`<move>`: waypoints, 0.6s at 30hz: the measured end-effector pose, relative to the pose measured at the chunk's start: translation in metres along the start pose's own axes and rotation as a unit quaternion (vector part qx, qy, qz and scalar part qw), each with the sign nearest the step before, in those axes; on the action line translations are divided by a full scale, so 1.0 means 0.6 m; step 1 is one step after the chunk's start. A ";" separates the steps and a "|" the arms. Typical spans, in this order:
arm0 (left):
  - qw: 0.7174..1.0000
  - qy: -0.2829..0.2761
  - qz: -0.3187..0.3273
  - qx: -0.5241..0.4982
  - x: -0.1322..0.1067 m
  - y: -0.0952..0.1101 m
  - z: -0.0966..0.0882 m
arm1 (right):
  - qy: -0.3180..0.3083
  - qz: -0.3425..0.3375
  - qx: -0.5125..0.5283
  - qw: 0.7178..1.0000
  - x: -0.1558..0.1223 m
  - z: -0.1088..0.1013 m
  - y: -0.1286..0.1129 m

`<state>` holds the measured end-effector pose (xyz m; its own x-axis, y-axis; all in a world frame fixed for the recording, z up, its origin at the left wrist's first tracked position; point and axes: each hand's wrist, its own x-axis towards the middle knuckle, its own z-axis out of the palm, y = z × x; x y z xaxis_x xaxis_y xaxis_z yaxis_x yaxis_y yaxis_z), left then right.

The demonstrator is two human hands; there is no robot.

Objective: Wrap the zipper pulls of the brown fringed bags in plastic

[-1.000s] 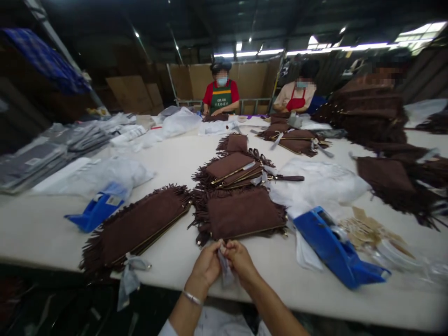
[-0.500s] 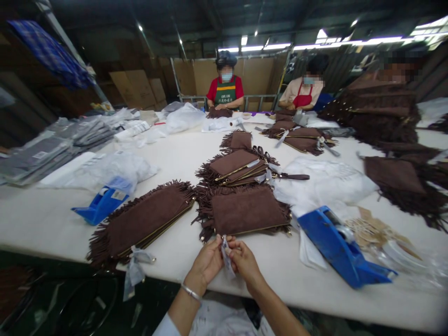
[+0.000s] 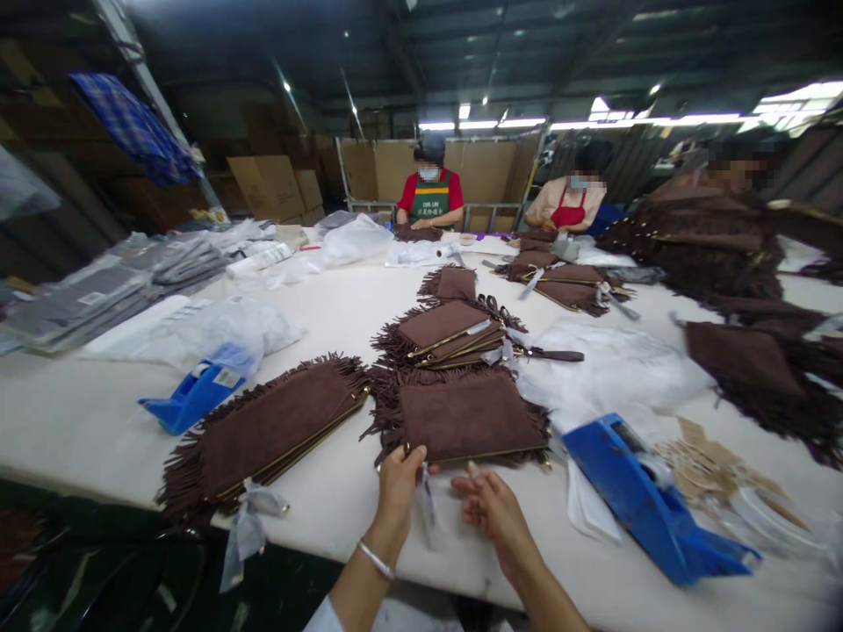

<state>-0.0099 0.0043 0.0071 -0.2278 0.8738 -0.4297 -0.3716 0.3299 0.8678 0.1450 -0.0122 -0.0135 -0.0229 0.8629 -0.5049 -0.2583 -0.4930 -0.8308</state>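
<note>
Left hand (image 3: pixel 399 478), lower centre of frame, has its fingers curled over the near left corner of a brown fringed pouch (image 3: pixel 464 417). I cannot tell if it really pinches the pouch or just rests there. A thin clear wrap strip (image 3: pixel 427 502) hangs from that corner, just right of the left thumb and between the two hands. A silver bracelet (image 3: pixel 377 560) is on the left wrist.

Right hand (image 3: pixel 493 507), just right of the strip, is open with loosely spread fingers and holds nothing. Its index tip is near the pouch's near edge, contact unclear.

The pouch lies flat on the white table (image 3: pixel 92 421), centre of frame, zip edge toward the person.

- Second fringed pouch (image 3: pixel 270 430) is left of it, angled, their fringes touching.
- Stack of pouches (image 3: pixel 454 332) sits just behind it.
- Blue tape dispenser (image 3: pixel 649 509) is lower right, near the pouch.
- Smaller blue dispenser (image 3: pixel 198 395) is at left.
- White plastic bags (image 3: pixel 612 362) are right of centre.
- Paper tags (image 3: pixel 711 456) are far right.
- Two co-workers (image 3: pixel 431 189) sit at the table's far end, upper centre.
</note>
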 end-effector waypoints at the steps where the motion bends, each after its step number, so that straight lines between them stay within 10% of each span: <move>1: 0.999 -0.005 0.041 0.019 -0.007 0.008 0.004 | 0.016 0.011 0.038 0.999 0.002 -0.006 -0.012; 6: 0.966 -0.071 0.189 0.162 -0.046 0.024 0.009 | 0.031 0.001 0.212 0.977 0.028 -0.053 -0.057; 11: 0.995 -0.077 -0.014 -0.063 -0.040 0.011 0.002 | 0.084 -0.001 0.208 0.974 0.065 -0.070 -0.054; 18: 0.992 0.035 0.048 -0.110 -0.048 0.076 -0.078 | 0.030 -0.094 0.134 0.986 0.008 0.069 -0.113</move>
<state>-0.0625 -0.0223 0.0474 -0.3311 0.8677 -0.3707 -0.5303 0.1539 0.8337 0.1222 0.0301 0.0500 0.1045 0.9240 -0.3678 -0.4990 -0.2712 -0.8231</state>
